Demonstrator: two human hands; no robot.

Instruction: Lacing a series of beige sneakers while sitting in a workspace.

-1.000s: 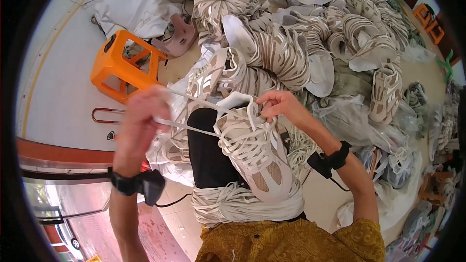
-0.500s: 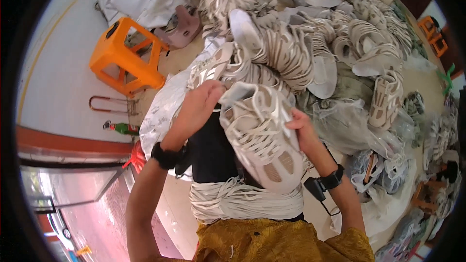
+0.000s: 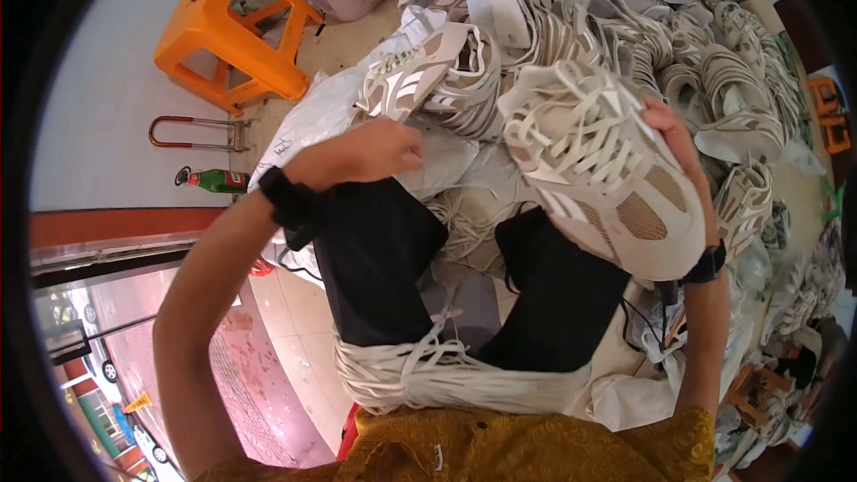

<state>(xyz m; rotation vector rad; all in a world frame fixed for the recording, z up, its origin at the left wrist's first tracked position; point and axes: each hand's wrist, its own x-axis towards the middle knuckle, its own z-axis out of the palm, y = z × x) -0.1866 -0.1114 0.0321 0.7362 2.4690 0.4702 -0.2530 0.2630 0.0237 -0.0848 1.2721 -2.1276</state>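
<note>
My right hand (image 3: 677, 136) grips the far-right side of a beige and white sneaker upper (image 3: 616, 174), its brown mesh toe pointing back toward me. White laces cross its front, their loops loose near the collar. My left hand (image 3: 379, 152) is off it, over my left knee, with its fingers curled in; whatever they hold, if anything, is hidden. Just beyond that hand, another laced sneaker upper (image 3: 412, 73) lies on the pile. A thick bundle of white shoelaces (image 3: 455, 379) lies across my waist, and more loose laces (image 3: 469, 223) hang between my knees.
Stacks of nested sneaker uppers (image 3: 643, 36) are heaped ahead, some in clear plastic. An orange stool (image 3: 228, 36), a green bottle (image 3: 219, 180) and a metal-framed handle (image 3: 192, 132) are along the left wall. White sheeting (image 3: 312, 125) lies beneath the near pile. Plastic bags sit at right.
The sneaker upper has moved right and away from my left hand, held by my right hand. My left hand has let go of its collar. My knees now show apart.
</note>
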